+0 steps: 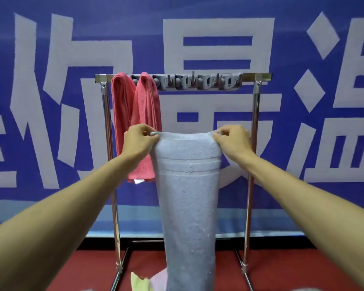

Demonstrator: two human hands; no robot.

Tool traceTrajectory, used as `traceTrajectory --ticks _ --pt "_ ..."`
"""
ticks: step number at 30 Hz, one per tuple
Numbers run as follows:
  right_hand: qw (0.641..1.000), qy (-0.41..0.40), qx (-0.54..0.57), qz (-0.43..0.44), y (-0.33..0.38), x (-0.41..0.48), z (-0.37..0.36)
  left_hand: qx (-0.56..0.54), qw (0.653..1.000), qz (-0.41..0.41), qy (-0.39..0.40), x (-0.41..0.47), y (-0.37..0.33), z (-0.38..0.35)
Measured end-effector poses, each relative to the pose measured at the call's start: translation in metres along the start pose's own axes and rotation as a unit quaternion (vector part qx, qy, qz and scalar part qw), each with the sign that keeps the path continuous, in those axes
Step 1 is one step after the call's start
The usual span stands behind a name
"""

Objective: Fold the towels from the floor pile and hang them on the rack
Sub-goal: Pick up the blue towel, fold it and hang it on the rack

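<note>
A long light-blue towel [188,198] hangs straight down in front of me, held up by its top edge. My left hand [138,139] pinches the top left corner and my right hand [232,139] pinches the top right corner. Behind it stands a metal rack [254,127] with a top bar. Two folded pink towels [135,114] hang over the left part of that bar. The floor pile [143,280] shows as yellow-green and pale pink cloth at the bottom edge, partly hidden by the blue towel.
A grey strip of clips [195,81] runs along the middle of the rack's top bar. A blue banner with large white characters [219,49] covers the wall behind. The floor [282,269] is red.
</note>
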State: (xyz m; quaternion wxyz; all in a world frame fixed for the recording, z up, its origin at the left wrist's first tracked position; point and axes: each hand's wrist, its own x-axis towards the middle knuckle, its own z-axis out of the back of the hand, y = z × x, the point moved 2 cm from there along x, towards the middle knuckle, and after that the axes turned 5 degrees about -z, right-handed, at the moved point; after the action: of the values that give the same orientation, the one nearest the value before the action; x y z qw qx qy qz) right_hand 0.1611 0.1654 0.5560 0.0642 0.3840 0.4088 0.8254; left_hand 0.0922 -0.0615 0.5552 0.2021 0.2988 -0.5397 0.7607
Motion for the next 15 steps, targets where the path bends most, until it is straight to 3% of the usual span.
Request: traceTrajectory --ticks 7,11,15 --pt "0.984 0.072 0.086 -0.142 -0.081 -0.031 -0.034 -0.05 0.983 0.157 0.079 -0.049 0.07 -0.04" --pt "0.956 0.119 0.156 -0.217 -0.118 -0.056 -0.048 -0.112 0.951 0.272 0.09 -0.08 0.112 -0.059" --pt "0.913 0.106 0.235 -0.316 -0.154 -0.081 -0.067 -0.177 0.906 0.376 0.08 -0.116 0.139 -0.079"
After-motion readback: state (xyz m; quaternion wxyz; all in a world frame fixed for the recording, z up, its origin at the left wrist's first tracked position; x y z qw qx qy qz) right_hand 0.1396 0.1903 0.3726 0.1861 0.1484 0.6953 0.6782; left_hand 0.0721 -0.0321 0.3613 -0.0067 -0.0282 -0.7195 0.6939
